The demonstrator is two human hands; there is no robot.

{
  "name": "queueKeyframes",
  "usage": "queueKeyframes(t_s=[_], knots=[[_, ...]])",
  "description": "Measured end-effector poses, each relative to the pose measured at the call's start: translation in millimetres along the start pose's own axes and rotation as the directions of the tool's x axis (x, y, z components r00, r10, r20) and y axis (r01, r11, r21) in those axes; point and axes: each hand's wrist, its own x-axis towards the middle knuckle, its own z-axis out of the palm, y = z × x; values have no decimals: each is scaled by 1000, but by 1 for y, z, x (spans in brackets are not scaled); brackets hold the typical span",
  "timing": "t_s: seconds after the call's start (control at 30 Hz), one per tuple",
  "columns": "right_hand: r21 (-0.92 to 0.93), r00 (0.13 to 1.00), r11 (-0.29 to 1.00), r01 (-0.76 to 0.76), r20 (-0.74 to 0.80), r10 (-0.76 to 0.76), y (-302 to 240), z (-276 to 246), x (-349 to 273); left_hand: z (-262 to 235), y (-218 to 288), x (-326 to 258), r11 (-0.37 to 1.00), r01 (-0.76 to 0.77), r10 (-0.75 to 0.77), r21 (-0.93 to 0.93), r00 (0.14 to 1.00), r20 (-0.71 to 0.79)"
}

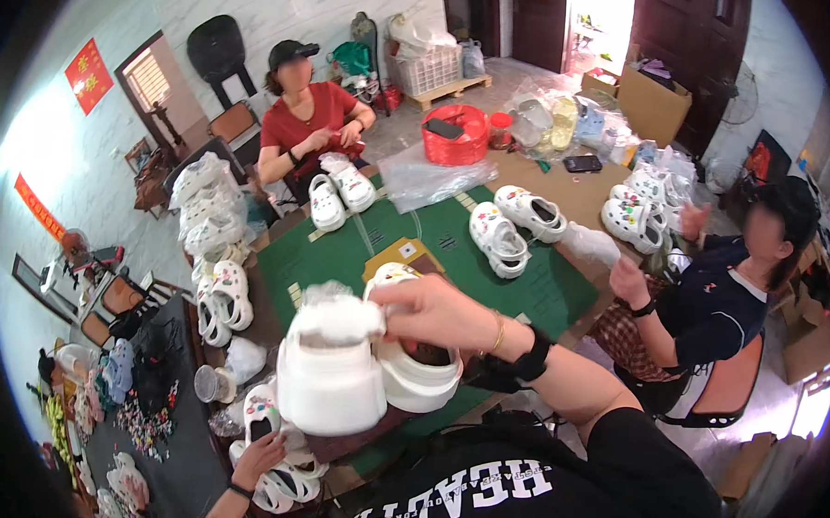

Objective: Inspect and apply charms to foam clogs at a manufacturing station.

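Note:
Close in front of me, my right hand (427, 312) pinches the upper edge of a white clog (331, 376), its heel toward me and clear plastic at its opening. Beside it is a second white clog (419, 380), partly behind my right hand; whether the fingers also grip it is hidden. At the lower left, my left hand (263, 458) closes on the heel of another white clog (260, 410) with colourful charms. More white clogs (284, 489) lie beside and below that hand.
Two pairs of decorated clogs (499, 240) (339, 195) stand on the green table (417, 222). Beyond are a red basket (456, 136) and plastic bags. One person (305, 129) sits far left, another (710, 281) at right. A dark side table (160, 377) holds loose charms.

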Motion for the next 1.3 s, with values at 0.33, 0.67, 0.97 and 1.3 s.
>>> queueKeyframes(t_s=[0.33,0.67,0.97,1.3], knots=[[-13,912,947,320,-268,-311,51,-55,-32,212,68,-185,919,9,171,-395,892,419],[151,881,973,174,-465,-85,67,-114,-110,261,118,-242,810,-354,565,-467,684,461],[598,907,795,105,-385,170,109,-163,-94,157,92,-147,930,356,-244,-89,780,577],[559,928,829,6,-312,204,240,-227,37,62,87,-125,969,8,-92,246,940,328]])
